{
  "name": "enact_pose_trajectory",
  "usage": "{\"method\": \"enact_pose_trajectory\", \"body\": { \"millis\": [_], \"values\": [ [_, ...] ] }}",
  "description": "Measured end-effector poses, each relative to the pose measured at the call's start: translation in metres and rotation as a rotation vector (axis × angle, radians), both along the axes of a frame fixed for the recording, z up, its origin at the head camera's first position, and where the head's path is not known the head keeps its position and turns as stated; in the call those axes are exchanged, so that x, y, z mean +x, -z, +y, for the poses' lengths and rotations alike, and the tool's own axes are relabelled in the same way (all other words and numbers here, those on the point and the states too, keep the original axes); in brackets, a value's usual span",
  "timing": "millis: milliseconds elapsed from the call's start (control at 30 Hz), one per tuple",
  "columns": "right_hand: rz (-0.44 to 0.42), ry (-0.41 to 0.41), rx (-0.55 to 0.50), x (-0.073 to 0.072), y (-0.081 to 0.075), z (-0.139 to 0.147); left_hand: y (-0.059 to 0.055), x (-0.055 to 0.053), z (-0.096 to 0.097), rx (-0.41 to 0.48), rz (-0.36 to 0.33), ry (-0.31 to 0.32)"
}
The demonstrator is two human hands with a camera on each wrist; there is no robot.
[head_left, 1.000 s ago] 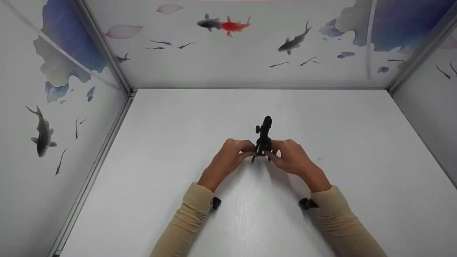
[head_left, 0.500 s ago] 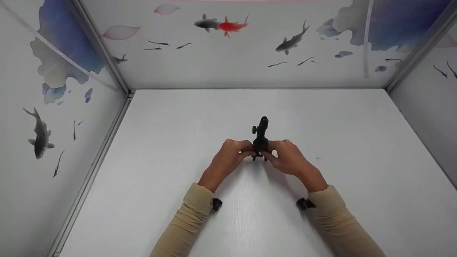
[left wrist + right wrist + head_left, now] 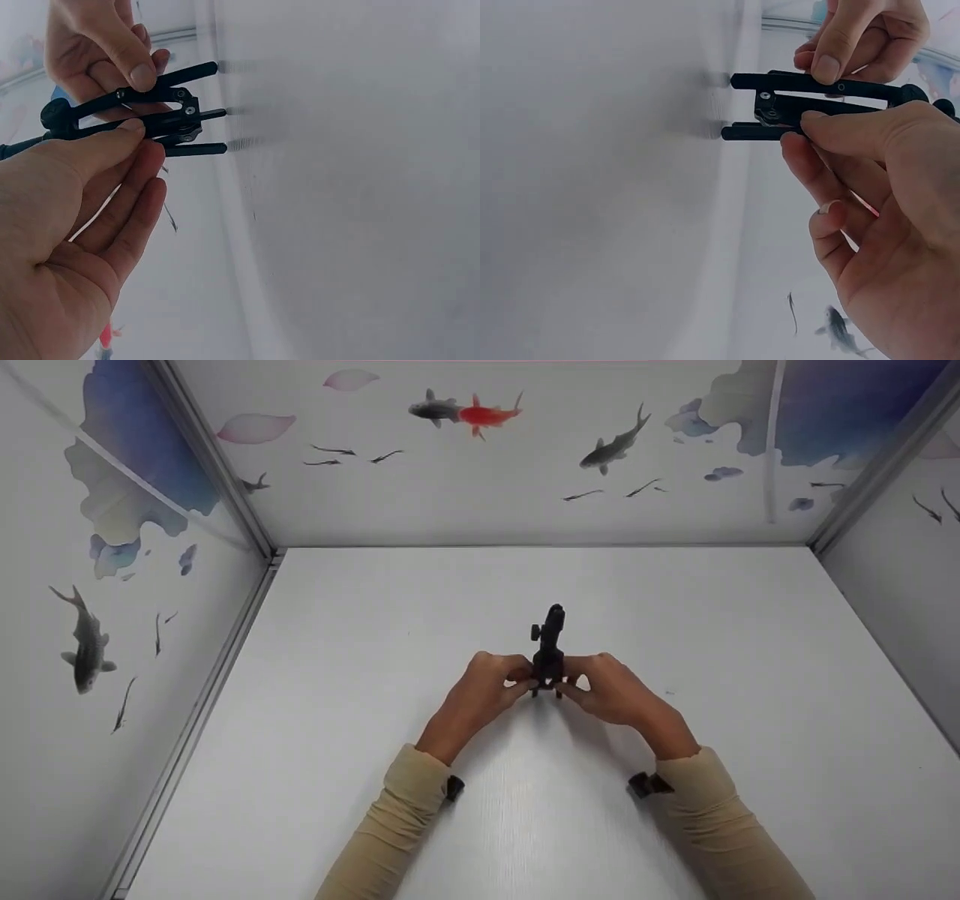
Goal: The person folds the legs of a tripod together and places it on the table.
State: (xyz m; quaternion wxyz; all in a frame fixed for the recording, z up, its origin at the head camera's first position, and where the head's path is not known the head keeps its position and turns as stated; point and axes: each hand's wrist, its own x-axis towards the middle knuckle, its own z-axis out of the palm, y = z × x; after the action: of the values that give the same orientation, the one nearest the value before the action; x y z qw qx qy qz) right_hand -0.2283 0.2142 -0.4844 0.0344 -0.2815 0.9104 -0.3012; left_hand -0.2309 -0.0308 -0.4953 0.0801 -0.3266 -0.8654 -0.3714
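A small black tripod point(image 3: 550, 641) stands upright over the middle of the table, head up, with a knob on its left side. My left hand point(image 3: 480, 690) pinches one leg between thumb and fingers. On the other side, my right hand point(image 3: 619, 690) pinches another leg in the same manner. The left wrist view shows the legs point(image 3: 196, 73) nearly parallel, with a hinged brace point(image 3: 187, 112) between them. In the right wrist view, the leg tips point(image 3: 739, 81) are right at the white tabletop. The fingers cover the middle of the legs.
The white table point(image 3: 375, 607) is bounded at the back and sides by panels point(image 3: 510, 502) printed with fish. Both wrists carry small black cameras point(image 3: 454, 788) below tan sleeves point(image 3: 375, 825). A tiny speck point(image 3: 670, 692) lies right of the hands.
The tripod's legs have come closer together, and it has straightened slightly. Both thumbs have shifted a little outward at the legs within the last half second.
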Motion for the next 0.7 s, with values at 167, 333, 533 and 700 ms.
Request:
{"method": "enact_pose_trajectory", "body": {
  "millis": [167,333,533,700],
  "values": [
    [0.027,0.056,0.060,-0.0003,-0.0043,0.0036,-0.0003,0.0001,0.0007,-0.004,-0.036,0.018],
    [0.073,0.118,0.128,0.0011,-0.0074,0.0025,-0.0007,0.0009,0.0013,-0.016,-0.092,0.045],
    [0.126,0.143,0.165,0.0028,-0.0067,-0.0002,0.0009,0.0011,0.0016,-0.021,-0.116,0.052],
    [0.104,0.129,0.136,0.0033,-0.0049,-0.0009,0.0015,0.0019,0.0023,-0.078,-0.103,0.018]
  ]
}}
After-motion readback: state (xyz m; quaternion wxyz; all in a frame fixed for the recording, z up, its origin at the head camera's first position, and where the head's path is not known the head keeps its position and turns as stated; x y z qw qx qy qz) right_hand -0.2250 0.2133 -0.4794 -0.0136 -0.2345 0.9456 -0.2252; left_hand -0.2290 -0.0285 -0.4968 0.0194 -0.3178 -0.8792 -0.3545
